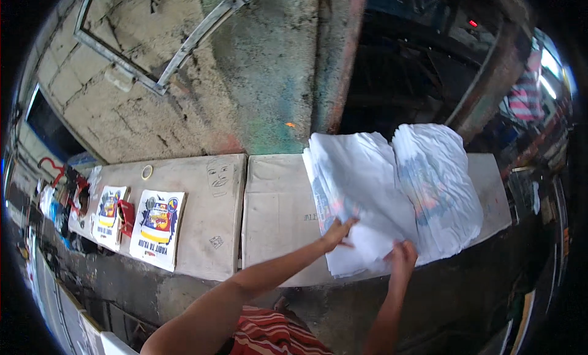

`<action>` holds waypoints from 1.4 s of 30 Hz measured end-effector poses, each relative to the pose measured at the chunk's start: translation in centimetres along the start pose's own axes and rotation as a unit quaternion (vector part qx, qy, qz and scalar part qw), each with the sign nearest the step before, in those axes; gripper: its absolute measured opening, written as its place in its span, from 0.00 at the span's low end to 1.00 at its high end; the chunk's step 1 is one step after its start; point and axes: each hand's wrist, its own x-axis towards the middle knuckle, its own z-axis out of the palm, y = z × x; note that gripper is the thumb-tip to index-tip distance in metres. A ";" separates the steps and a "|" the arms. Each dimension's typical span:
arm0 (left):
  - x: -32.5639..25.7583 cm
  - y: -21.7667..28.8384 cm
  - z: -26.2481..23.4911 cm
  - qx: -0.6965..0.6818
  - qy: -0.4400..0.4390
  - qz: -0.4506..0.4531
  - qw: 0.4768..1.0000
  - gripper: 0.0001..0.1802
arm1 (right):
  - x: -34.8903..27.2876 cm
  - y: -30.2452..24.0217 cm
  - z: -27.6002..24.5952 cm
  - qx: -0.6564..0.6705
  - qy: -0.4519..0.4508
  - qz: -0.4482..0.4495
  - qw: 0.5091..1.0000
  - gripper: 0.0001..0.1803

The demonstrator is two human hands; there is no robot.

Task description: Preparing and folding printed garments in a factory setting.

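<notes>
Two thick stacks of white cloth lie side by side on the right part of the table. At the near end of the left cloth stack (364, 171), my left hand (335, 235) rests over its left edge, fingers stretched out and thumb apart. My right hand (402, 258) is closed at the near right corner of the same stack, its fingers bent on the top white cloth, slightly blurred. Faint coloured prints show through the cloth. Beside it, the right cloth stack (438, 183) has wavy layered folds and is touched by neither palm.
Two stacks of printed sheets (158, 229) lie on the cardboard-covered table (275, 190) at the left, with a red object (125, 218) between them. A tape roll (147, 171) sits behind. A rough wall (269, 79) rises at the back, with a metal frame (190, 46) against it.
</notes>
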 end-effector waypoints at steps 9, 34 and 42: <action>0.3 -12.2 -4.4 0.068 0.091 -0.060 0.992 0.55 | -1.2 0.3 10.1 -0.396 -0.143 -0.285 0.861 0.24; -72.2 -36.1 -41.6 0.191 0.565 0.016 0.803 0.21 | -14.2 21.2 20.0 -0.328 -0.318 -0.156 0.876 0.14; -96.7 -45.5 -42.3 0.045 0.796 -0.068 0.599 0.21 | -40.5 15.6 40.1 -0.417 -0.516 -0.265 0.700 0.10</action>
